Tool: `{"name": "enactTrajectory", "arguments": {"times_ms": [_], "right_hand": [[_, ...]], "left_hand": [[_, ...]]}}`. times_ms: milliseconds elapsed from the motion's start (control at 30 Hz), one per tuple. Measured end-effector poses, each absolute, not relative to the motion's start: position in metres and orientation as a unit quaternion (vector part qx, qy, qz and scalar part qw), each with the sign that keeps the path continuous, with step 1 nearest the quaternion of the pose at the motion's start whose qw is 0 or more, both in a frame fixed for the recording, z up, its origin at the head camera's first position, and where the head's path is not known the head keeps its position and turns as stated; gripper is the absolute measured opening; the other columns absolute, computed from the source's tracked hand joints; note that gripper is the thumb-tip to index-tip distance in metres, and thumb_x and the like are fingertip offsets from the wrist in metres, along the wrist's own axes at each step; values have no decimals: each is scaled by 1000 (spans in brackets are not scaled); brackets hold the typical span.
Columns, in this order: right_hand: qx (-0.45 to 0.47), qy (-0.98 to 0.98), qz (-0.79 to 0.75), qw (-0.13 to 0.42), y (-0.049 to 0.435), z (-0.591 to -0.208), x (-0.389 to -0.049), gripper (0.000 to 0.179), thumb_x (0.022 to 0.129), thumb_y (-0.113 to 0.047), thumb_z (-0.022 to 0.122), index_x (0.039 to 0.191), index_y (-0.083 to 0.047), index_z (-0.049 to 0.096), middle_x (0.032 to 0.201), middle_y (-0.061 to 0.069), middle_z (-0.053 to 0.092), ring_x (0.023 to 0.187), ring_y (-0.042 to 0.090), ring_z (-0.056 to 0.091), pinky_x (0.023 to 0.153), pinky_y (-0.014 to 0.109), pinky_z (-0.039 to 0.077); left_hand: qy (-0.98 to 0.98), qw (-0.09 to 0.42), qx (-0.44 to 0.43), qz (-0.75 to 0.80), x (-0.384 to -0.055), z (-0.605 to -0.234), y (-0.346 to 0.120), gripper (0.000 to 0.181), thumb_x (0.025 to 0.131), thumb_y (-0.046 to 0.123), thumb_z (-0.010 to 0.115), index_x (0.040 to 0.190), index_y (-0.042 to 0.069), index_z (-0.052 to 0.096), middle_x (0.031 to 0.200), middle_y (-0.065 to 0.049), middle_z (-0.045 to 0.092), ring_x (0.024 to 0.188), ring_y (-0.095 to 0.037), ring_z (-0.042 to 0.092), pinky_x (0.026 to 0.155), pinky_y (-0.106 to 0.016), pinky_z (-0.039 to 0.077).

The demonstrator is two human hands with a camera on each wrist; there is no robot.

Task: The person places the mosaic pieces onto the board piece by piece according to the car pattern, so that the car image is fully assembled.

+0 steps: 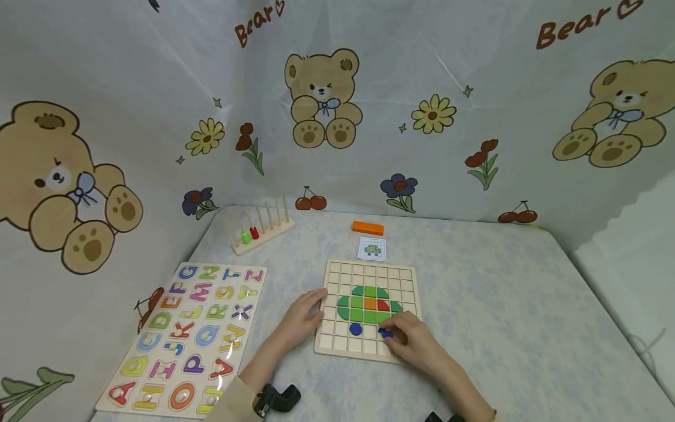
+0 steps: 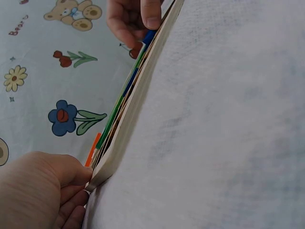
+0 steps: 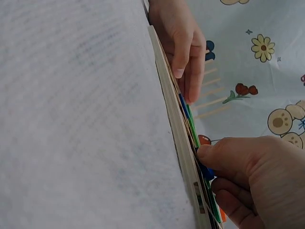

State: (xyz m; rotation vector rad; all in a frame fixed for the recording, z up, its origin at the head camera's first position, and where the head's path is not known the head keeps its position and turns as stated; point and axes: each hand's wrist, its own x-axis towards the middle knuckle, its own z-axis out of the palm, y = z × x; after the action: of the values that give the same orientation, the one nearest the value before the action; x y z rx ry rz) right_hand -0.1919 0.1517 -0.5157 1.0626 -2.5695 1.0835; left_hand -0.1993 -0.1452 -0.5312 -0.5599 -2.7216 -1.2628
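Note:
A square wooden grid board (image 1: 343,346) lies on the table, with green, orange, red and blue pieces set in its cells. My left hand (image 1: 300,319) rests against the board's left edge, its fingers fairly straight and touching the frame. Between the thumb and fingers of my right hand (image 1: 416,343) is a small blue piece (image 3: 208,172), pinched at the board's surface in the lower right part. Another blue piece, a round one (image 1: 355,329), sits a few cells to its left, below the green pieces (image 1: 356,314).
Behind the board lie a pattern card (image 1: 371,249) and an orange block (image 1: 368,228). A wooden peg rack (image 1: 269,234) with green and red beads stands at the back left. An alphabet puzzle board (image 1: 153,319) covers the table's left side. A bear-printed cloth (image 1: 379,164) hangs behind.

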Motion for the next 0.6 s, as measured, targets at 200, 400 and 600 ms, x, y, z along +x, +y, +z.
{"name": "enactTrajectory", "arguments": {"times_ms": [200,400,600], "right_hand": [[371,-851,361,90,150,-518,-191,25,77,1,74,98,-12,69,95,-5,63,84,9,54,67,25,50],[377,-845,367,92,150,-520,-190,27,77,4,72,98,-12,69,93,-4,62,81,9,54,64,23,49],[371,-847,367,102,147,-520,-190,25,76,2,74,96,-13,70,93,-6,64,82,8,55,66,24,49]], "left_hand": [[-893,37,-175,-413,-197,-531,-146,49,91,7,59,137,-1,46,140,-14,45,130,-30,38,107,-45,31],[-893,38,-178,-412,-195,-531,-147,48,91,7,59,137,-1,47,139,-14,45,130,-30,38,107,-45,31],[-890,42,-179,-417,-195,-531,-147,48,91,6,59,137,-1,47,139,-14,45,129,-30,39,106,-46,31]]}}
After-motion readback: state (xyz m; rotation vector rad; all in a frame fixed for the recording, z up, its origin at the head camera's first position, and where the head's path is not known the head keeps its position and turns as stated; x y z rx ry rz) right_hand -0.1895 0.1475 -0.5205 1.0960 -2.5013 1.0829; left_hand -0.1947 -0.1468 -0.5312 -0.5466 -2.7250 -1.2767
